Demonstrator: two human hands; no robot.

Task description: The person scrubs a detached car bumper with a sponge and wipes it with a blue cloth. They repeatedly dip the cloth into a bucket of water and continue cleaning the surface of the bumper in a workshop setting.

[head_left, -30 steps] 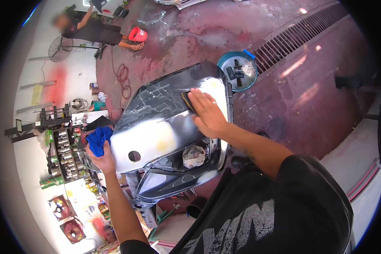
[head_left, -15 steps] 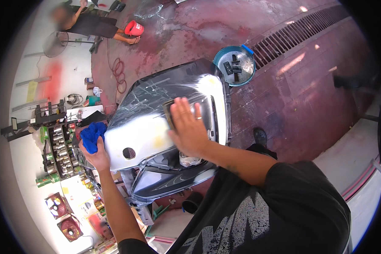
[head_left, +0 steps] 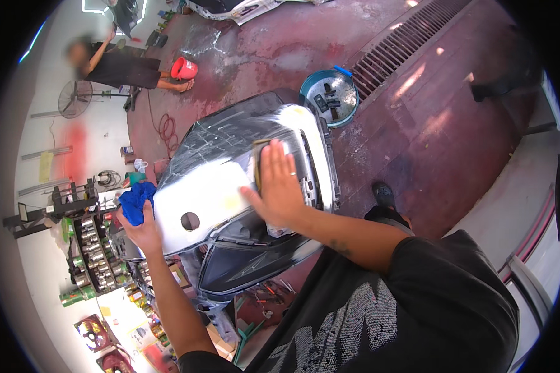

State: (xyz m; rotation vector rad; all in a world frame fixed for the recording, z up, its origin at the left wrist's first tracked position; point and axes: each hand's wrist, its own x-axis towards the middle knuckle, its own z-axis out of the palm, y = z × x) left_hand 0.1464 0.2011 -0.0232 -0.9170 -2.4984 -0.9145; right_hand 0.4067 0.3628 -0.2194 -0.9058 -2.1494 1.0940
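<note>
A car bumper (head_left: 208,189), dark with a white-coated area and a round hole, stands in front of me. My right hand (head_left: 277,189) lies on its upper surface, fingers extended and thumb apart. Under those fingers is a thin sanding pad (head_left: 256,160), pressed to the panel; only its tan and dark edge shows. At the bumper's left end, my left hand (head_left: 144,230) is closed on a bunched blue cloth (head_left: 137,200) and rests against the panel's edge.
Beyond the bumper stands a teal basin (head_left: 354,107) holding dark blocks, near a floor grate (head_left: 410,46). A person (head_left: 124,67) stands far left by a red bucket (head_left: 183,69). Paint cans (head_left: 94,248) line a left shelf; a red hose (head_left: 167,127) lies coiled on the floor.
My right hand and the sanding pad have slid a little to the right over the bumper, with the fingers now pointing straighter ahead. The left hand keeps the blue cloth. The view has shifted slightly.
</note>
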